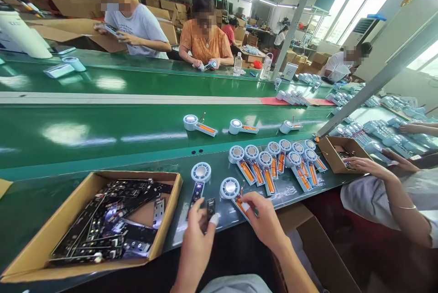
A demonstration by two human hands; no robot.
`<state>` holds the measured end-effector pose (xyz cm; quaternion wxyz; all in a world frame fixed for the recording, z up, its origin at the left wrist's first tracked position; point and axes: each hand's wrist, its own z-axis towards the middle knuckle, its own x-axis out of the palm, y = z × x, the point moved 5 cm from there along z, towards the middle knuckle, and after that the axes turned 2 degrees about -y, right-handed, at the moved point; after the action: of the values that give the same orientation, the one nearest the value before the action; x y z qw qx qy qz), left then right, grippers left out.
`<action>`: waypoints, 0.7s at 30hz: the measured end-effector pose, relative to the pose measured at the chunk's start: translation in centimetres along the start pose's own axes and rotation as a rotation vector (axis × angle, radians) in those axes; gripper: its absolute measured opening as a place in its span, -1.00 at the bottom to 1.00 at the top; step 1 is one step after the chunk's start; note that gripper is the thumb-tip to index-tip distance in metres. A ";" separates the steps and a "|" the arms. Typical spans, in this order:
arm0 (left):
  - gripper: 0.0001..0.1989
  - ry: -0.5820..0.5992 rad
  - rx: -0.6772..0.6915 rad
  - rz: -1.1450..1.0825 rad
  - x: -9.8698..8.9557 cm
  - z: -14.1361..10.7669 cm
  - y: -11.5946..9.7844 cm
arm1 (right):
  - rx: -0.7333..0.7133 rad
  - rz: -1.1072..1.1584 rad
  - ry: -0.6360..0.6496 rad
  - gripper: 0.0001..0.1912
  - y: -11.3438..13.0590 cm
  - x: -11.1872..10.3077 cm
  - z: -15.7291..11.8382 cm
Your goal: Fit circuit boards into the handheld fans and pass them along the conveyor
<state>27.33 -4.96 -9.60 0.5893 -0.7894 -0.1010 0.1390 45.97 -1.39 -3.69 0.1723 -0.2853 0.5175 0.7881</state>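
Between the thumb and fingers of my left hand (196, 238) is a small black circuit board (211, 206), held upright. My right hand (265, 220) pinches the handle of a pale blue handheld fan body (230, 188), whose handle is open and shows an orange strip and thin wires. Part of that handle is hidden by my fingers. Just beyond my left hand lies another fan body (201, 172) with a dark board in its handle. An open cardboard box (179, 192) full of black circuit boards stands to the left.
Several fan bodies (265, 159) with orange strips lie on the bench at right. Three more (190, 122) sit on the green belt (150, 119). A co-worker's hand (367, 165) reaches over a small box (333, 165). A slanting metal post (362, 85) crosses the right side. Co-workers sit opposite.
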 end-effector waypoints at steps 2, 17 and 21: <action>-0.32 -0.061 -0.057 -0.004 -1.7 0.2 0.0 | -0.138 -0.136 -0.045 -0.73 0.9 0.7 -1.0; -0.49 0.193 -0.225 -0.196 -1.0 -1.4 -0.2 | -0.157 -0.070 0.153 -0.68 1.0 2.5 1.7; -0.55 0.074 -0.159 -0.126 -1.6 -1.2 -0.4 | -0.195 -0.028 0.210 -0.60 1.1 3.1 1.3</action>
<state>26.24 -6.43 -8.75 0.5358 -0.8303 -0.1394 0.0639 42.59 -0.71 -4.44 0.0996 -0.3889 0.4498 0.7978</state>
